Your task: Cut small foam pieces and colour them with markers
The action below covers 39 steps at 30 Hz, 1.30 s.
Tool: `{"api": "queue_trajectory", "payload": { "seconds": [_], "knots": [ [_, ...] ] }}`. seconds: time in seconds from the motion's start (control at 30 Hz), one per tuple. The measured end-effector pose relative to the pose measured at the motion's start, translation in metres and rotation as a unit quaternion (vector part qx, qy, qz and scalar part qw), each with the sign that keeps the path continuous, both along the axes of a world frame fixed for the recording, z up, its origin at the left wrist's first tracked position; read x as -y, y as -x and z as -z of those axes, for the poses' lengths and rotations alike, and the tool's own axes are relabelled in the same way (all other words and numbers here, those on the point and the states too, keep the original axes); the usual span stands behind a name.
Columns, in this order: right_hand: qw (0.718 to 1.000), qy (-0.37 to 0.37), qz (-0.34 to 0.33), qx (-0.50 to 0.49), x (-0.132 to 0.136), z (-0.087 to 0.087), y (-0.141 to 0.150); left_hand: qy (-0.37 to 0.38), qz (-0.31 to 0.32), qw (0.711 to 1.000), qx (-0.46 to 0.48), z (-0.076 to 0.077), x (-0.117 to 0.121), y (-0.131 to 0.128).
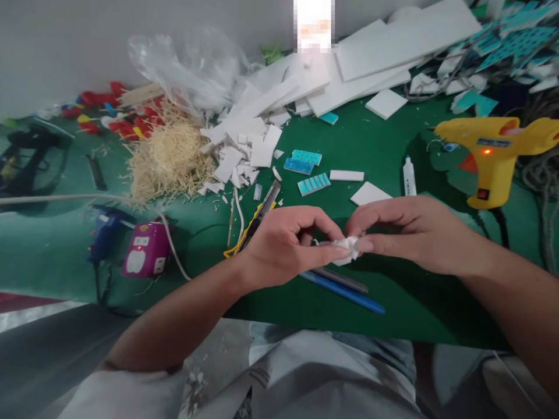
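Note:
Between my two hands is a small white piece [348, 250] with an uneven, crumpled-looking surface; I cannot make out its exact kind. My left hand [290, 241] pinches its left side between thumb and fingers. From the right, the thumb and index finger of my right hand [406, 235] close on its other side. Beneath them on the green table lie a blue pen [349, 294] and a dark grey stick-like tool [345, 279]. A utility knife [266, 206] with yellow edges rests partly behind my left hand. Just beyond my right hand is a white foam square [370, 194].
A yellow glue gun [491, 151] with a lit red light stands at the right, near a white tube [409, 177]. Patterned blue strips [314, 184] lie ahead. White foam scraps [266, 145] and straw [170, 154] fill the back. A purple power box [146, 249] sits left.

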State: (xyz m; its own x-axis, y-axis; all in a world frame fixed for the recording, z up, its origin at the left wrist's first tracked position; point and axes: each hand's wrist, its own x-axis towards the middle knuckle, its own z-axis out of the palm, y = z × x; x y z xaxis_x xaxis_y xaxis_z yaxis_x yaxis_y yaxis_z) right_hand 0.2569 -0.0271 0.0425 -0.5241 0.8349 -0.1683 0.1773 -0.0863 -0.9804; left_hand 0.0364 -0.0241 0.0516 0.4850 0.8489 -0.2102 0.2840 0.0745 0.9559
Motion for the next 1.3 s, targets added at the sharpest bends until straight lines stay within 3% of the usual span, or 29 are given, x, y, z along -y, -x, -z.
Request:
{"api": "queue_trajectory", "payload": {
  "seconds": [0.17, 0.33, 0.53, 0.8, 0.9, 1.0, 1.17, 1.23, 1.3],
  "knots": [
    [0.996, 0.068, -0.032, -0.053, -0.001, 0.0, 0.0, 0.075, 0.019, 0.995, 0.066, -0.001, -0.001, -0.001],
    [0.996, 0.071, -0.01, -0.049, 0.0, -0.001, 0.001, 0.068, 0.004, 0.997, 0.04, -0.002, -0.002, -0.002],
    [0.999, 0.033, 0.034, -0.019, 0.003, 0.0, 0.005, 0.022, -0.032, 0.999, -0.014, -0.002, -0.001, -0.001],
    [0.985, -0.12, 0.096, 0.074, 0.009, 0.002, 0.012, -0.038, -0.07, 0.996, -0.044, -0.002, 0.002, -0.002],
    [0.982, -0.135, 0.106, 0.081, 0.011, 0.001, 0.013, -0.054, -0.078, 0.995, -0.042, -0.003, 0.002, -0.001],
    [0.99, -0.088, 0.103, 0.041, 0.012, -0.003, 0.013, -0.017, -0.05, 0.999, 0.002, -0.002, 0.0, 0.001],
    [0.996, 0.052, 0.046, -0.061, 0.01, -0.006, 0.01, 0.137, 0.022, 0.985, 0.107, 0.0, -0.006, 0.002],
    [0.993, 0.072, 0.059, -0.068, 0.007, -0.004, 0.009, 0.156, -0.001, 0.984, 0.091, 0.001, -0.007, 0.001],
    [0.992, 0.076, 0.084, -0.063, 0.005, -0.002, 0.009, 0.123, -0.045, 0.989, 0.061, 0.002, -0.008, 0.001]
  ]
}}
